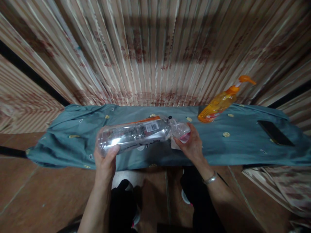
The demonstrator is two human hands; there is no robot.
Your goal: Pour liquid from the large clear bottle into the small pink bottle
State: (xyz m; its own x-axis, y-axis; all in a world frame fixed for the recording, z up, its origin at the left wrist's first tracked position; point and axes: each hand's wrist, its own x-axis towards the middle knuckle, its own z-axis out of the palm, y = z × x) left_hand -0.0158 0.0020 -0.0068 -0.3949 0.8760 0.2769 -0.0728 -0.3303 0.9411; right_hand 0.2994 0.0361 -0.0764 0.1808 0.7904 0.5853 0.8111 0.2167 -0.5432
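Observation:
My left hand [106, 160] is closed around the base of a large clear plastic bottle [131, 134], which has an orange-edged label and a barcode. The bottle lies nearly level above the cloth, its neck toward the right. In my right hand [191, 145] is a small clear plastic bottle [179, 128] with some pink near its bottom end, gripped between thumb and fingers. The two bottles' mouths come together; whether they touch or overlap I cannot tell. Partly hidden beneath the small bottle is a pale flat item [174, 144].
A teal patterned cloth [213, 152] covers the narrow table. An orange pump bottle [216, 105] stands at the back right, and a black phone [275, 132] lies at the right end. A pleated curtain [150, 55] hangs right behind the table.

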